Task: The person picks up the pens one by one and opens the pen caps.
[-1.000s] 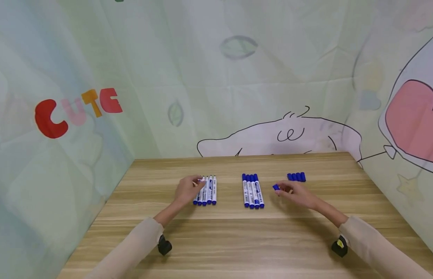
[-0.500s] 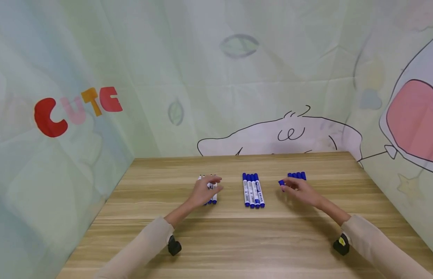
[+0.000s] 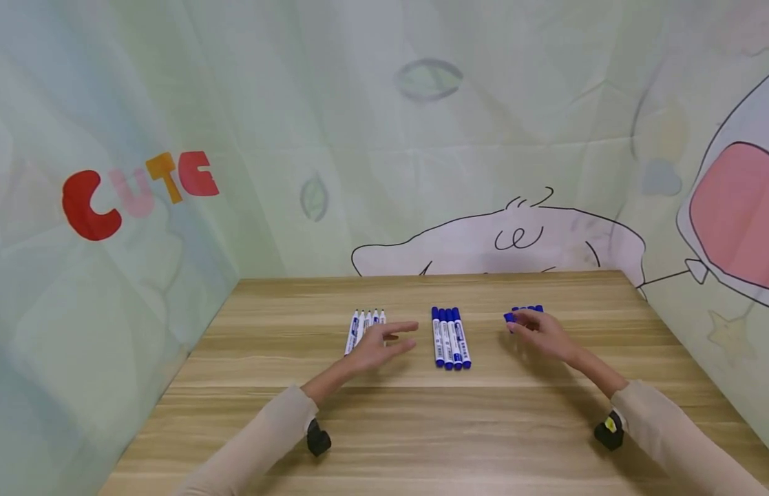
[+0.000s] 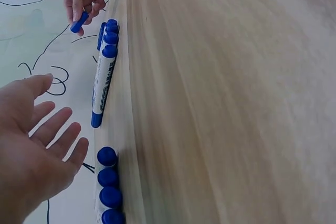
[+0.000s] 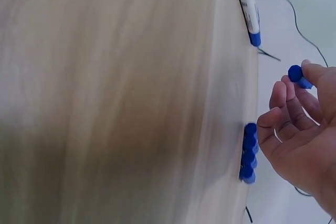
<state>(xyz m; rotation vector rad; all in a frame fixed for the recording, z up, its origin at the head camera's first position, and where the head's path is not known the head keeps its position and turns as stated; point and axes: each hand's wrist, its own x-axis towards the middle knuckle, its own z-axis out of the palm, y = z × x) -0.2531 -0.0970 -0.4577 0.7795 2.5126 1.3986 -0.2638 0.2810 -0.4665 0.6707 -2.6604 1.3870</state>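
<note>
Several uncapped white markers lie side by side on the wooden table. My left hand hovers just right of them, fingers spread and straight, holding nothing; the left wrist view shows its bare palm above the markers' blue ends. Several capped blue-and-white markers lie in the middle. My right hand pinches a loose blue cap between thumb and fingertips, right beside a row of blue caps. In the right wrist view the cap sits at the fingertips above the cap row.
The table is walled on three sides by a pale green cartoon backdrop with "CUTE" lettering on the left. Bare wood stretches from the markers to the near edge. A capped marker shows at the top of the right wrist view.
My left hand came off the uncapped markers, moved right and opened. My right hand carried the blue cap back and right toward the cap row.
</note>
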